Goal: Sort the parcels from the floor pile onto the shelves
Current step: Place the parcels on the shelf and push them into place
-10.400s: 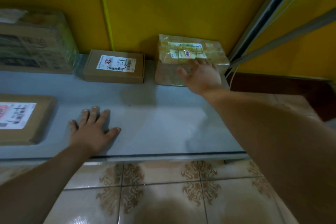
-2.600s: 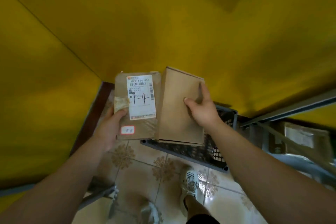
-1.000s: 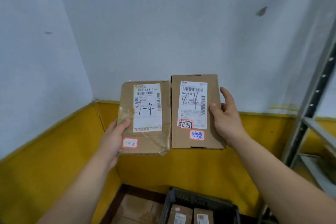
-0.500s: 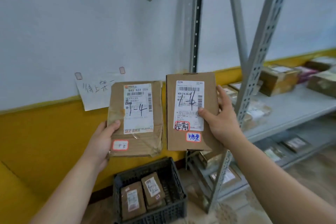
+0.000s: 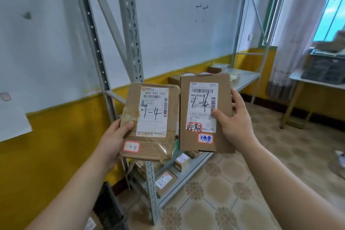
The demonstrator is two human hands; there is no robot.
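I hold two brown cardboard parcels upright side by side at chest height, labels facing me. My left hand (image 5: pixel 113 140) grips the taped parcel marked "1-4" (image 5: pixel 149 147) at its lower left edge, thumb on the front. My right hand (image 5: pixel 233 119) grips the flatter parcel marked "1-6" (image 5: pixel 224 136) by its right edge, thumb over the white label. Behind them stands a grey metal shelf rack (image 5: pixel 130 33), with several parcels on its middle shelf (image 5: pixel 246 78) and lower shelf (image 5: pixel 188 175).
A black plastic crate (image 5: pixel 108 209) sits on the tiled floor at the bottom left beside the rack's front post. A table (image 5: pixel 306 82) with a dark crate on it stands at the far right under a window. Open tiled floor (image 5: pixel 242 183) lies to the right.
My view has swung right along the rack, so the crate slid to the bottom left and the window and table came into sight. Both hands keep the same hold on the parcels.
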